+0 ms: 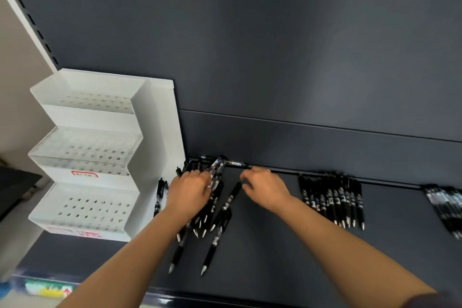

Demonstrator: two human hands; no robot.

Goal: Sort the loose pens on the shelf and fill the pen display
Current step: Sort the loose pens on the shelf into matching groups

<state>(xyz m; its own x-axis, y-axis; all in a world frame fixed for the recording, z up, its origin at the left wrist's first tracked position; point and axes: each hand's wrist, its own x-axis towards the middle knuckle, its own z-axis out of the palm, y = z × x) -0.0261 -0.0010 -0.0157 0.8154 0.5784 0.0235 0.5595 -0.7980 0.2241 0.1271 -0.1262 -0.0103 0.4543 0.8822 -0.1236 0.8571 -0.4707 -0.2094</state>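
The left hand [191,191], palm down at lower centre, hides part of the loose pens [212,222] on the shelf [275,245]; its grip is closed round a bundle of pens [217,166]. The right hand [266,189] curls beside one pen [232,195]; whether its grip holds anything cannot be told. The pen display [85,152] stands at left; a pen group [445,205] at the right edge is blurred and cut off.

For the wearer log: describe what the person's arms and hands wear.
Both forearms are bare, with no glove or watch on the left hand or the right hand. A thin ring sits on a right-hand finger. A dark sleeve edge shows at the right upper arm, bottom corner.
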